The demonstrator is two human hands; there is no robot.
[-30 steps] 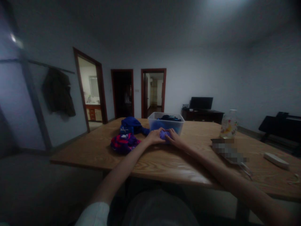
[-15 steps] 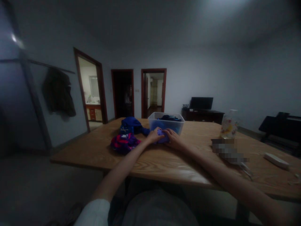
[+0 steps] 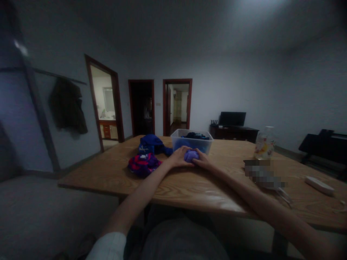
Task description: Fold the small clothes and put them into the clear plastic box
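Note:
A compact purple bundle of cloth [image 3: 191,156] lies between my two hands, just in front of a clear plastic bin [image 3: 177,135]. My left hand [image 3: 179,157] closes on its left side, and my right hand [image 3: 203,160] grips it from the right. Dark folded cloth [image 3: 196,135] shows inside the bin. To the left of my hands rest a blue cloth item [image 3: 151,142] with a pale print and a crumpled purple and pink cloth [image 3: 143,164]. What kind of garment the purple bundle is, I cannot make out.
All this stands on a wooden table [image 3: 173,187]. On the right are a clear jug [image 3: 264,144] with a floral pattern, a blurred-out packet [image 3: 262,175] and a white elongated object [image 3: 319,185]. A television [image 3: 232,118] stands on a far cabinet.
The purple cloth now looks rounder and more compact between my hands. My hands have shifted slightly around it; the bin and the other cloths have stayed put.

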